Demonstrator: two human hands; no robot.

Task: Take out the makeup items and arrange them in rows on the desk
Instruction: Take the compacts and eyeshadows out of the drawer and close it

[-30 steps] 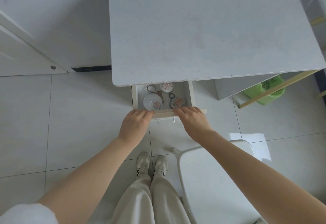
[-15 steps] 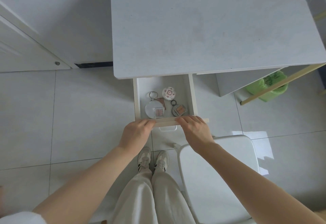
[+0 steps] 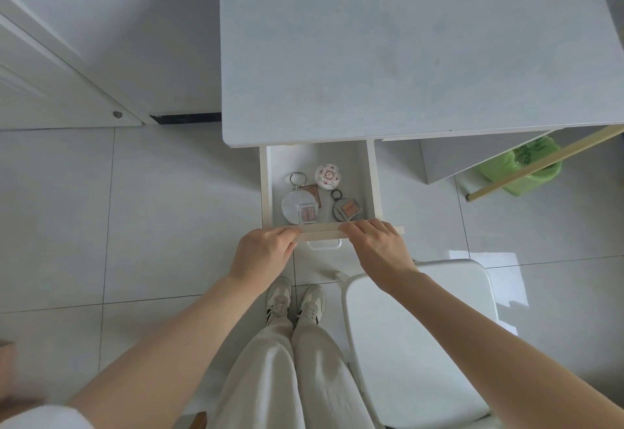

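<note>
While I look straight down from the head camera, the biggest thing in view is the pale grey desk [image 3: 405, 50], whose top is bare of any makeup. Below it on my right stands a white chair [image 3: 418, 344], its seat just beside my legs. The white drawer [image 3: 371, 175] juts out from under the desk's front edge, open, and both hands sit on its front panel. My left hand [image 3: 261, 255] grips the panel's top edge left of the small handle, fingers curled over it; my right hand [image 3: 380, 243] grips the same edge to the right, fingers bent over the rim. Neither hand holds any makeup. The makeup items all lie inside the drawer, toward its front. The largest is a round mirror [image 3: 297, 204] with a ring at its top, on the left side. A small square palette [image 3: 306, 213] of pinkish shades rests on the mirror's lower part. To the right lies a small round compact [image 3: 347, 210] with an orange pan and its own ring. Behind these, near the middle, sits a little round floral case [image 3: 328, 176], apart from the others.
</note>
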